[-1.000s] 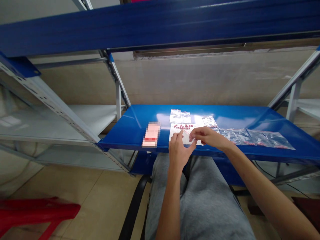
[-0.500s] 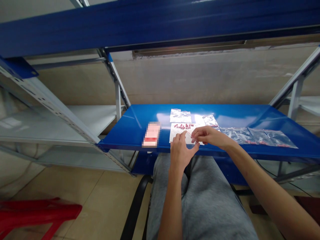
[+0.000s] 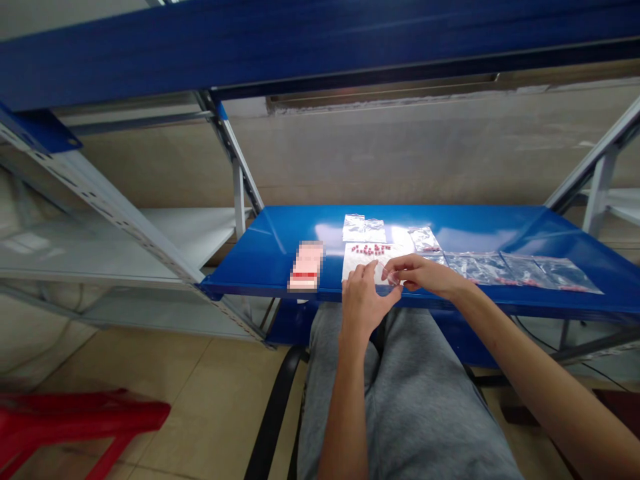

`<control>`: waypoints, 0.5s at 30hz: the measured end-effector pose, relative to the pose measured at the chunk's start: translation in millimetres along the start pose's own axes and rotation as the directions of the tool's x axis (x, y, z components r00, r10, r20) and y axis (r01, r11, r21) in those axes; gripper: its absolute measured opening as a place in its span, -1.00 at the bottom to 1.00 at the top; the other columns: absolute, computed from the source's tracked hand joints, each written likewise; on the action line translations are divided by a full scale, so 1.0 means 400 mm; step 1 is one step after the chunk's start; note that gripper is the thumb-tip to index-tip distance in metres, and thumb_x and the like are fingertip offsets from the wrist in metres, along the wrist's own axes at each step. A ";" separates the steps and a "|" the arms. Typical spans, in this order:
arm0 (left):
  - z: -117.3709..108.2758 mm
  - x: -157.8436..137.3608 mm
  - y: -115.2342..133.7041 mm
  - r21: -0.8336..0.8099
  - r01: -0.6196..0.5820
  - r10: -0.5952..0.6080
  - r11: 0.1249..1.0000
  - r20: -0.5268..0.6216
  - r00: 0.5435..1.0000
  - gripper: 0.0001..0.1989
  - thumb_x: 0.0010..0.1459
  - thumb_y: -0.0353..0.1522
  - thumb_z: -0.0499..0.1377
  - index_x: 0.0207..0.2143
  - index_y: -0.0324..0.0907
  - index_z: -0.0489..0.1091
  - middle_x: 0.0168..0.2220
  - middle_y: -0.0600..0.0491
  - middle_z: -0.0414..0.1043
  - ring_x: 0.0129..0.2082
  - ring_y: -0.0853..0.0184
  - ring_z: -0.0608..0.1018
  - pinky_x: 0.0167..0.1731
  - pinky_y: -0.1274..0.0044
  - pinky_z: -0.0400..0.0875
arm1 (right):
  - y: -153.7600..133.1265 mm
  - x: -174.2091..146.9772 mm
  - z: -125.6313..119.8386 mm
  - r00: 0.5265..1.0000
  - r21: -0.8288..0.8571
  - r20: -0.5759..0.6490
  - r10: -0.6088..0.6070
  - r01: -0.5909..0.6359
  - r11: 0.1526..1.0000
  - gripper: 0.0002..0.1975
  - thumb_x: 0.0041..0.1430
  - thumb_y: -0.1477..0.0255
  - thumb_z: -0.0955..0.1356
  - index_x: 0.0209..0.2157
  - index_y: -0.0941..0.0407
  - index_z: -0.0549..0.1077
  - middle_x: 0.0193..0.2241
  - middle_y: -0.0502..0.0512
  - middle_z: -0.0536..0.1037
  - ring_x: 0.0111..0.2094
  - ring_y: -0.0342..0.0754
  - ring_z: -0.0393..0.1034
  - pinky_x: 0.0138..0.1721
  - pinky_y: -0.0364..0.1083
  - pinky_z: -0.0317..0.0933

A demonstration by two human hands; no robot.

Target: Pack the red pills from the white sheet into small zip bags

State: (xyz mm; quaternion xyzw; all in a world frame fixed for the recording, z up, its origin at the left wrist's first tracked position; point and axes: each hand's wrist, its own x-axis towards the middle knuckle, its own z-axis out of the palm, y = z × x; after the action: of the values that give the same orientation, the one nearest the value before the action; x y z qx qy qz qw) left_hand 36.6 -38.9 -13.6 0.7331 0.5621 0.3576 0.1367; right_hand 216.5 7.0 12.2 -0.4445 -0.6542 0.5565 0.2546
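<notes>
Between my two hands, at the front edge of the blue shelf, is a small clear plastic bag (image 3: 384, 283), partly hidden by my fingers. My left hand (image 3: 364, 299) grips its near left side, thumb and fingers curved around it. On the other side my right hand (image 3: 416, 273) pinches the bag with fingers bent inward. Under and beyond the hands lies a sheet of white paper (image 3: 353, 268). Several small red beads (image 3: 371, 251) are scattered along the far part of the paper.
Two flat clear bags (image 3: 354, 228) lie behind the paper. To the right, several clear zip bags (image 3: 525, 269) with red pieces line the blue shelf (image 3: 475, 230). A blurred pink rectangular item (image 3: 306, 267) lies left. A blue beam (image 3: 320, 47) crosses overhead; a red stool (image 3: 85, 427) stands lower left.
The right fingers have shifted slightly at the bag, and the bag shows a little more between the hands. The view has moved slightly. The beads stay on the paper.
</notes>
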 end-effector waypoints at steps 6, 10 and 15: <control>0.000 0.005 -0.007 -0.019 0.010 -0.010 1.000 -0.029 1.000 -0.54 0.20 -0.16 0.31 0.09 -0.13 0.42 -0.10 -0.05 0.54 -0.07 0.14 0.58 -0.07 0.36 0.43 | -0.006 0.000 0.000 1.000 0.027 -0.016 -0.001 0.002 1.000 -0.78 0.10 0.29 0.41 -0.25 0.10 0.57 -0.38 0.05 0.55 -0.43 -0.12 0.37 -0.54 -0.20 0.07; -0.004 0.010 -0.009 -0.047 0.040 -0.041 0.998 -0.017 0.999 -0.54 0.18 -0.18 0.33 0.09 -0.13 0.42 -0.12 -0.04 0.55 -0.08 0.17 0.59 -0.08 0.38 0.45 | 0.014 0.041 -0.053 0.989 -0.134 -0.135 -0.056 0.037 0.990 -0.78 0.21 0.29 0.38 -0.15 0.10 0.51 -0.23 0.16 0.65 -0.35 -0.04 0.57 -0.51 -0.18 0.19; 0.000 0.016 -0.008 -0.032 0.078 -0.079 0.996 -0.021 0.997 -0.57 0.16 -0.22 0.34 0.05 -0.15 0.46 -0.08 -0.06 0.53 -0.07 0.15 0.57 -0.06 0.36 0.46 | 0.068 0.146 -0.119 0.891 -0.598 -0.405 -0.203 -0.091 0.796 -0.88 0.19 0.38 0.41 -0.29 0.15 0.55 -0.34 0.18 0.67 -0.37 0.01 0.56 -0.31 -0.09 0.29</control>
State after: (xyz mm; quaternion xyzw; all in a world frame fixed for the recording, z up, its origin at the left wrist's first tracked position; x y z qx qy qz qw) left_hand 35.3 -32.0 -13.1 0.7042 0.5864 0.3687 0.1560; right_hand 236.2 80.9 -11.2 -0.5981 -0.7327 0.1933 0.2609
